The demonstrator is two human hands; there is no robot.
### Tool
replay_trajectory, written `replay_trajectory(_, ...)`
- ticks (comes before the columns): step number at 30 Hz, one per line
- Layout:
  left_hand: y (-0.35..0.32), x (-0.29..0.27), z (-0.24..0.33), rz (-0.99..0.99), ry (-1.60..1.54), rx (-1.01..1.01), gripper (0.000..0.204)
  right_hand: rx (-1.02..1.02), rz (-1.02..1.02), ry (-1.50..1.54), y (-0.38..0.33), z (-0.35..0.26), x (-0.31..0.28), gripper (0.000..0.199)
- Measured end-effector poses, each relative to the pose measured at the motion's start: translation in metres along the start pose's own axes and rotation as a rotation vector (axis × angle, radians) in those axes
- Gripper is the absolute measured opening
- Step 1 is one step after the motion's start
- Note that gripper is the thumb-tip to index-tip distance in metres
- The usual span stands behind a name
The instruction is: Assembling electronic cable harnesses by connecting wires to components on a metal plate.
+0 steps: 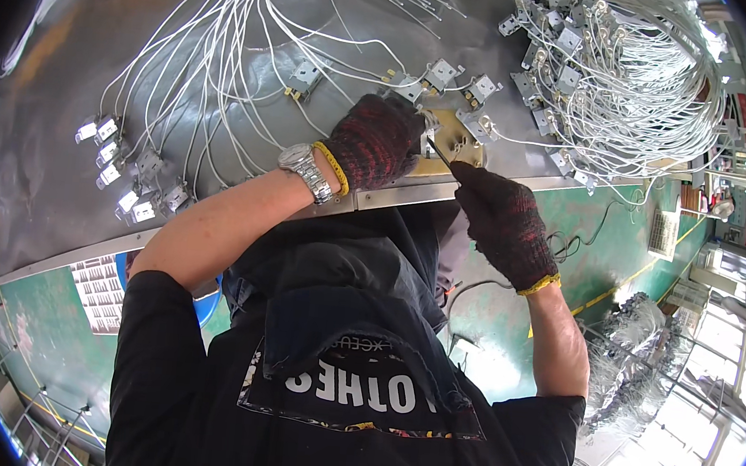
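My left hand, in a dark red-and-black knit glove, is closed at the table's front edge. Its fingertips pinch a small metal part over a yellowish board; the glove hides some of it. My right hand, gloved alike, is wrapped round a slim dark rod-like tool. The tool's tip meets the small metal part, and its handle end is hidden in the palm. Just beyond my hands lie several silvery metal bracket pieces with white wires attached.
A bundle of white wires fans across the metal table, with metal-ended pieces at left. A large heap of wired brackets sits at right. Below is a green floor; bagged wire-like stuff stands at right.
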State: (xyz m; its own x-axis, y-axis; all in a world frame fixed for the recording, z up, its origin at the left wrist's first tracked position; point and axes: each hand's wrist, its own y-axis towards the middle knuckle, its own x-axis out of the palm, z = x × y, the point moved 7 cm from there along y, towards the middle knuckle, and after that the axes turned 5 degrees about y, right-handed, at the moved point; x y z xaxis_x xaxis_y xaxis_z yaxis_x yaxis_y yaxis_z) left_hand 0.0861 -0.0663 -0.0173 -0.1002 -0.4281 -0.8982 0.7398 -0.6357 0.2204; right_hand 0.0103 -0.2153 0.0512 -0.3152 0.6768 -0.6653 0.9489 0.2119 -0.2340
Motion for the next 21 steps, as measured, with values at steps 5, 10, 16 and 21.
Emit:
replay_trajectory(5, 0.000, 0.001, 0.004, 0.043, 0.110, 0.051, 0.028, 0.072, -0.071, 0.058, 0.002, 0.004, -0.005, 0.033)
replay_trajectory(10, 0.004, 0.005, 0.001, -0.014, 0.084, 0.004, 0.026, -0.027, 0.053, 0.004, 0.002, 0.003, -0.001, 0.034)
replay_trajectory(16, 0.005, 0.000, 0.005, -0.003, 0.102, 0.027, 0.025, -0.061, 0.037, 0.042, 0.004, 0.006, -0.004, 0.034)
replay_trajectory(21, 0.008, 0.013, 0.001, -0.202, 0.126, -0.039, 0.044, 0.037, -0.004, 0.104, 0.000, 0.010, -0.006, 0.035)
